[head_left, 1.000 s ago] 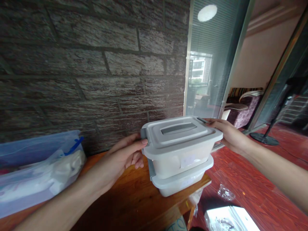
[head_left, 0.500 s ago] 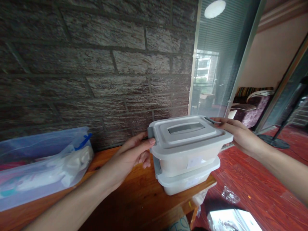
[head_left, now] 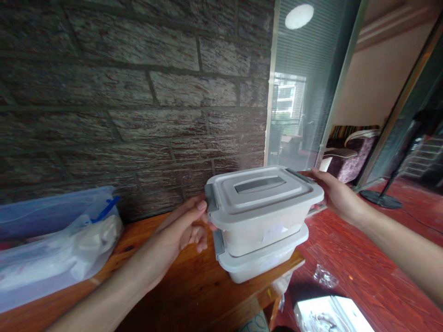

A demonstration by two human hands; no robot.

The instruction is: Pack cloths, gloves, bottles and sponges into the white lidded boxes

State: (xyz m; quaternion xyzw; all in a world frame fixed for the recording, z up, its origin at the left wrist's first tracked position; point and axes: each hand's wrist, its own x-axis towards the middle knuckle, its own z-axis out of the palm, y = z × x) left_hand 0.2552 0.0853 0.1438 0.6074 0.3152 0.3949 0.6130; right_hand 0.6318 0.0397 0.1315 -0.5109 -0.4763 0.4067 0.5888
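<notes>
Two white lidded storage boxes with grey latches stand stacked at the corner of a wooden table. The upper storage box [head_left: 266, 221] has a grey handle set into its lid. Beneath it, the lower storage box [head_left: 266, 263] rests on the tabletop. My left hand [head_left: 187, 226] grips the upper box's left end by the grey latch, thumb at the lid edge, some fingers curled below. At the opposite end, my right hand [head_left: 335, 196] holds the rim with its thumb on top; its other fingers are mostly hidden behind the box.
On the left of the wooden table [head_left: 162, 286] is a clear plastic bin [head_left: 51, 276] with white bags inside. A brick wall [head_left: 138, 101] rises behind. Right are a glass door [head_left: 301, 101], a fan base [head_left: 380, 199], crumpled plastic [head_left: 325, 276] and a white box [head_left: 332, 316] below.
The view has shifted slightly, so everything sits a bit further left. My left thumb has slid off the lid top to the latch side, and my right thumb now shows on the rim.
</notes>
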